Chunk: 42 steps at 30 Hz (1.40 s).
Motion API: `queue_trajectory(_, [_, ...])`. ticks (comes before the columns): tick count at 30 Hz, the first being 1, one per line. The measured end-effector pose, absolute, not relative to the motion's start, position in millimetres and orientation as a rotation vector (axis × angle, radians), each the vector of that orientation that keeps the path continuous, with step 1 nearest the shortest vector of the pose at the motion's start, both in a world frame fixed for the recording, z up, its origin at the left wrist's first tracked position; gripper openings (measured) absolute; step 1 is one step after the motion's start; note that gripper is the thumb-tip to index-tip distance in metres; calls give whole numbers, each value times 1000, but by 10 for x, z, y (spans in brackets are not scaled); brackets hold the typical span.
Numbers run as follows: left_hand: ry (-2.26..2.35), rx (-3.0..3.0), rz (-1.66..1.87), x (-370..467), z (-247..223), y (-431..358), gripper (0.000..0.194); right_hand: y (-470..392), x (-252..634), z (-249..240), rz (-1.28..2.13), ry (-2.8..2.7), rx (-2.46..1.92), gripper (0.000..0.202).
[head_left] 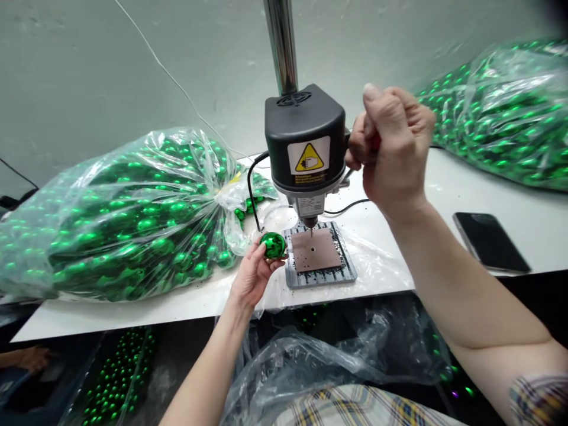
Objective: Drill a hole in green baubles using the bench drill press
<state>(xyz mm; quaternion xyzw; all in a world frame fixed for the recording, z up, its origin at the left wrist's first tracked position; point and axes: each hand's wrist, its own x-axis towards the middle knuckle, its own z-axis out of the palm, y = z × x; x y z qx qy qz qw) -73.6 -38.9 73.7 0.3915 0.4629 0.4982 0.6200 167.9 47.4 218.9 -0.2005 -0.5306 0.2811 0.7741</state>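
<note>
In my left hand is a shiny green ball, pinched between thumb and fingers just left of the drill press base. My right hand is closed round the feed handle on the right side of the drill press; most of the handle is hidden by my fingers. Below the motor housing, a thin drill bit points down at a brownish square plate with a small dark hole. Dark shavings lie scattered over the plate and the slotted base.
A big clear bag of green balls lies at the left, another bag at the back right. A phone lies on the white table. Clear plastic sheeting hangs at my lap. Another person's hand shows at lower left.
</note>
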Motion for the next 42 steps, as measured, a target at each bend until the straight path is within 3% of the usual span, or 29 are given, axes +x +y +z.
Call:
queue_trajectory(7, [1243,1088,1299,-348,403,-147,66,511,1709,2180,626,-1197,-425,62])
queue_trajectory(29, [1396,1825,1185,-35,106,-87,49,421,1684,2243,677,-1152,-468,65])
queue_trajectory(42, [1400,1788,1227,-22,40,-54,46,417,1677,2215,611,-1204,-471,63])
